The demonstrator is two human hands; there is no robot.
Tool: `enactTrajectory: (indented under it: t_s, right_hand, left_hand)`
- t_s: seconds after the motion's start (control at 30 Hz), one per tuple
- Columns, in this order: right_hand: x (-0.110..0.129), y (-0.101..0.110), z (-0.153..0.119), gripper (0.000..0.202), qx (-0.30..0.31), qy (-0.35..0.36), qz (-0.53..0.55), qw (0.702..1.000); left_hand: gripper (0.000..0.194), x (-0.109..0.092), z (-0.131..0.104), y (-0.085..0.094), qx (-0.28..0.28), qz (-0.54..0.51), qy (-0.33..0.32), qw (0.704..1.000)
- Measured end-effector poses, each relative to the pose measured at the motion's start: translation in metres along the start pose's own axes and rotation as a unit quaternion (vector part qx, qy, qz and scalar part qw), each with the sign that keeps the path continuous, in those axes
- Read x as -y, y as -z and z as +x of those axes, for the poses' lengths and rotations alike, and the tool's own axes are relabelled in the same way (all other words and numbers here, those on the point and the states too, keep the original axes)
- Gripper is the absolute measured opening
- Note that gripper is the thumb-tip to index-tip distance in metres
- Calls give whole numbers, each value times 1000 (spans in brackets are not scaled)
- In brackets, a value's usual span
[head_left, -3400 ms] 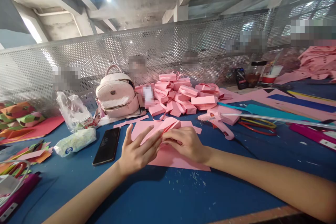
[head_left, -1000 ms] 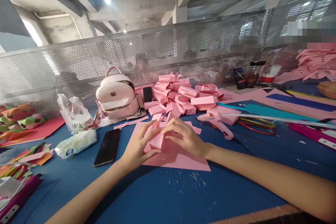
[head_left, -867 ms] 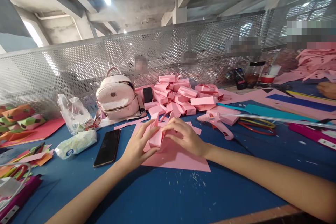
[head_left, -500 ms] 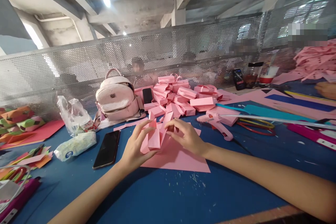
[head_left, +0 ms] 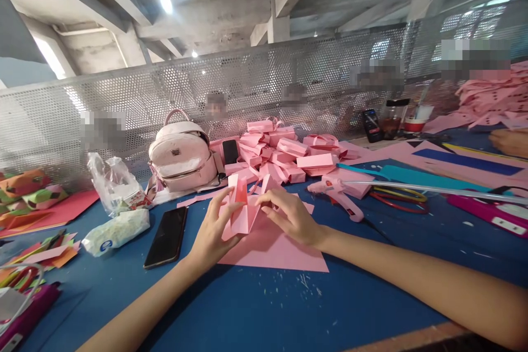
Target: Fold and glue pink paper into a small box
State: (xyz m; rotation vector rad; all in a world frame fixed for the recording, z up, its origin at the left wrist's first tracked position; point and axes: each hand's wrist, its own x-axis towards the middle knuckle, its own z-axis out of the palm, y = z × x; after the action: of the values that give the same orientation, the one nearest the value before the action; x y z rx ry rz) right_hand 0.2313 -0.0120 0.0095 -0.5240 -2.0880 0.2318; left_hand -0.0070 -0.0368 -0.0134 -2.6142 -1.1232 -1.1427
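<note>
1. The left hand grips a folded pink paper piece from its left side, thumb low and fingers above.
2. The right hand pinches the same piece at its right edge – thumb and index fingertip drawn together there.
3. The folded piece stands partly open between the 2 hands, its upright flaps at the far end, above a flat pink paper sheet on the blue table.
4. A black smartphone lies left of the left hand; a tissue pack sits farther left.
5. A pink glue gun lies beyond the right hand, near the red and yellow cable loops.
6. Behind the work – a heap of folded pink paper boxes, with a pale pink backpack to its left.
</note>
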Motion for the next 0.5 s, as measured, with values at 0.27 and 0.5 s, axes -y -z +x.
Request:
enactTrajectory:
  t_s: [0.27, 0.5]
  right_hand:
    - [32, 41, -16, 15, 93, -32, -30, 995]
    - [17, 124, -85, 38, 121, -232, -187, 947]
  left_hand:
    - [61, 3, -4, -2, -1, -67, 30, 997]
    - [63, 2, -7, -6, -18, -79, 52, 995]
